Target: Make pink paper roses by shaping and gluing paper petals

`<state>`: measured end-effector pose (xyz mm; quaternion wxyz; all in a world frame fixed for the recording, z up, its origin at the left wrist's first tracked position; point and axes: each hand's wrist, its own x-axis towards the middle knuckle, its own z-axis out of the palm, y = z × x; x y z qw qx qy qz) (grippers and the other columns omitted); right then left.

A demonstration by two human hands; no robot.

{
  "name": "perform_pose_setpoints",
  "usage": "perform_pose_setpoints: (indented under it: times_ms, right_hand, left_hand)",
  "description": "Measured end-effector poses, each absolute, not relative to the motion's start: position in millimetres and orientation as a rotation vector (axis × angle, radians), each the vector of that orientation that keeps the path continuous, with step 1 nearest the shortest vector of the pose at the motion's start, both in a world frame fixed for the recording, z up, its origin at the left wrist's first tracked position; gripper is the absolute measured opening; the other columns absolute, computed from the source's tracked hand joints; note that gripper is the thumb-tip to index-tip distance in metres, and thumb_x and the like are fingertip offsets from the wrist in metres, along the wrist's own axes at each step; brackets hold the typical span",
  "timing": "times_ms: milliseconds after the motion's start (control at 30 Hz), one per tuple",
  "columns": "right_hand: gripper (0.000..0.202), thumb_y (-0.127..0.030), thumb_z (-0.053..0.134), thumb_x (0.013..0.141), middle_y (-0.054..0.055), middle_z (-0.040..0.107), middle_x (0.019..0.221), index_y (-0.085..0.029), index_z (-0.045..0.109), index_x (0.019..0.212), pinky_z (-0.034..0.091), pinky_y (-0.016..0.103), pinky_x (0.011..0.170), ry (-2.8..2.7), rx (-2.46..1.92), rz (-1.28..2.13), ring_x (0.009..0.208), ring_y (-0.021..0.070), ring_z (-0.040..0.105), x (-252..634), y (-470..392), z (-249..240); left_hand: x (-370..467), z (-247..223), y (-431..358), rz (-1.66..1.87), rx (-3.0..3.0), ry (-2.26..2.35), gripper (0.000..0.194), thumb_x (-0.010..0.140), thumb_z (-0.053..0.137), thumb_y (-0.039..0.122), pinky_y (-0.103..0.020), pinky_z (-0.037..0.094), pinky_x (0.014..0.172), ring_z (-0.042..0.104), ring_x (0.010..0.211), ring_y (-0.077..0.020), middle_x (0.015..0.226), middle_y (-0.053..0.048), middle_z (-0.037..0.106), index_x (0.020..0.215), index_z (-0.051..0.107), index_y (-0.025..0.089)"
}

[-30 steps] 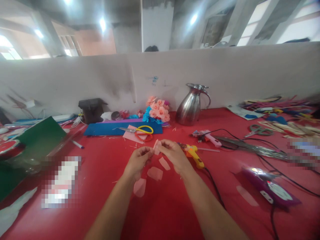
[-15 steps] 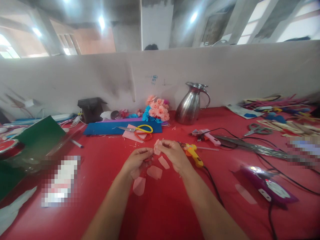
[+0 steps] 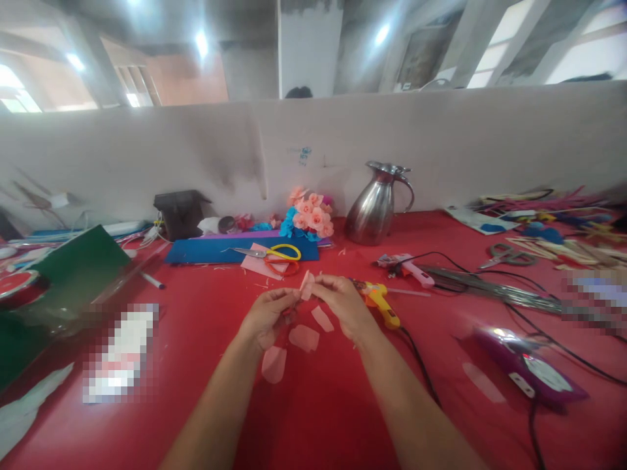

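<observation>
Pink piece (image 3: 307, 286), looks like a small curled petal flower, is held up between both hands, over the red surface (image 3: 304, 431), middle of view. Left hand (image 3: 264, 320): thumb and forefinger nearly closed, tips pinching its lower left edge; other fingers curled under. Right hand (image 3: 343, 303): thumb and forefinger pinched on its right side, small gap, rest of fingers bent behind. Piece is taller than wide, long axis near upright, top tipped slightly right; too small to tell which way its opening faces. Loose petals just below the hands: narrow petal (image 3: 322, 319) slanting down to the right, middle petal (image 3: 304, 339) lying more sideways, near petal (image 3: 273, 364) lengthwise toward the person. Yellow glue gun (image 3: 381, 303) just beside the right hand, scissors (image 3: 274, 253) beyond both hands.
</observation>
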<state>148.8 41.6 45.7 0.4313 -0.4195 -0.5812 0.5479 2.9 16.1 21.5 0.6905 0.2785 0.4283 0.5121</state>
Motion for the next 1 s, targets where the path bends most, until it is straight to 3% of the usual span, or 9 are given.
perform_pose_setpoints:
  times_ms: [167, 600, 1000]
  right_hand:
    - [0.014, -0.027, 0.057, 0.068, 0.0, 0.064, 0.063, -0.017, 0.063, 0.059, 0.039, 0.025, 0.063, -1.437, -1.118, 1.343, 0.063, 0.0124, 0.053, 146.9, 41.0, 47.6]
    - [0.017, -0.03, 0.056, 0.069, 0.001, 0.063, 0.065, -0.017, 0.062, 0.06, 0.039, 0.027, 0.067, -1.478, -1.085, 1.301, 0.065, 0.0133, 0.054, 148.2, 42.0, 43.5]
    - [0.018, -0.031, 0.058, 0.071, 0.002, 0.065, 0.066, -0.018, 0.061, 0.059, 0.041, 0.029, 0.074, -1.459, -1.008, 1.288, 0.068, 0.015, 0.057, 150.1, 42.7, 39.9]
  left_hand:
    - [4.1, 21.5, 16.5, 1.185, 0.599, 0.938, 0.027, 0.052, 0.08, 0.027, -0.016, 0.033, 0.046, 0.045, 0.05, -0.0033, 0.064, -0.003, 0.06, 0.07, 0.069, 0.011]
    - [10.8, 27.8, 12.1, 1.22, 0.668, 0.926, 0.026, 0.054, 0.078, 0.03, -0.016, 0.028, 0.045, 0.038, 0.047, -0.0017, 0.059, 0.002, 0.051, 0.064, 0.062, 0.012]
    - [4.8, 28.4, 12.1, 1.142, 0.597, 0.961, 0.03, 0.05, 0.079, 0.029, -0.018, 0.032, 0.048, 0.043, 0.051, -0.0049, 0.06, 0.0, 0.055, 0.071, 0.067, 0.012]
